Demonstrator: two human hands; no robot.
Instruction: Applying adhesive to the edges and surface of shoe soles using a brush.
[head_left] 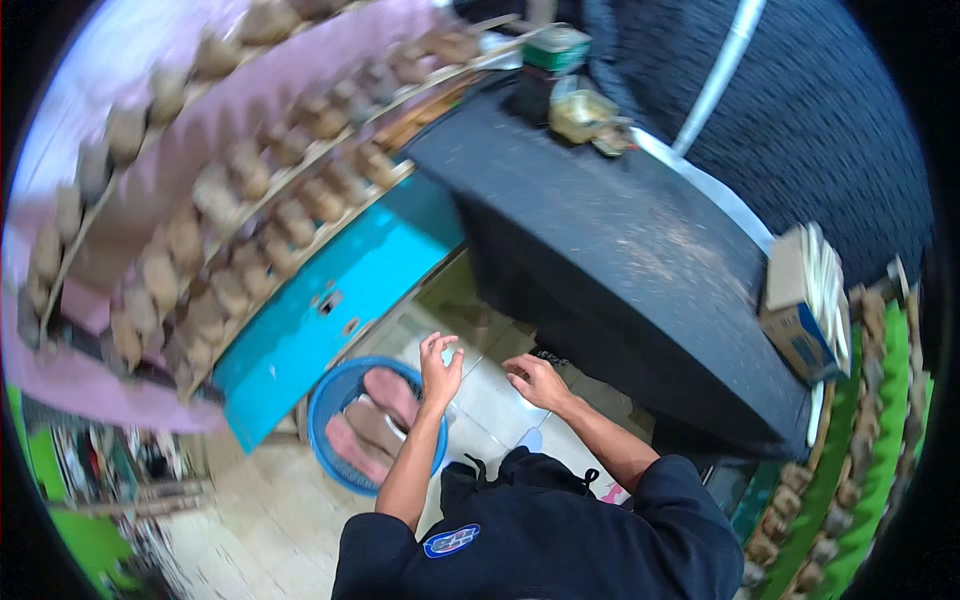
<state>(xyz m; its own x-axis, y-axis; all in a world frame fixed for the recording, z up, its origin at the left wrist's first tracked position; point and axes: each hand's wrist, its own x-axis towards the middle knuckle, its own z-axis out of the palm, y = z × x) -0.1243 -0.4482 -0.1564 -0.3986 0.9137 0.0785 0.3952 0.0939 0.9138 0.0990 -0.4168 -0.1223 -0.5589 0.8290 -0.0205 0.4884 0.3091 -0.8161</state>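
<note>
- Below the table's near edge, over the tiled floor, both hands hang in the air, holding nothing.
- Left hand: raised, fingers spread and slightly curled, palm turned toward the right hand; it touches nothing.
- Right hand: fingers loosely apart and pointing left, back of the hand up, also empty; it sits just beside the table's dark front edge.
- A blue basket stands on the floor just left of and below the left hand, with pinkish, rounded pieces lying in it; their long axes run roughly from upper left to lower right.
- The left hand is clearly the nearer one to the basket, its forearm crossing the basket's right rim in the picture; the right hand is further off, on the far side of the left.
- Whether the left forearm actually touches the rim cannot be told.
- On the table's right end stands a cardboard box; at its far end sit a green tin and a yellowish bag.
- Left of the table, a turquoise cabinet stands under shelves packed with brown shoe forms.
</note>
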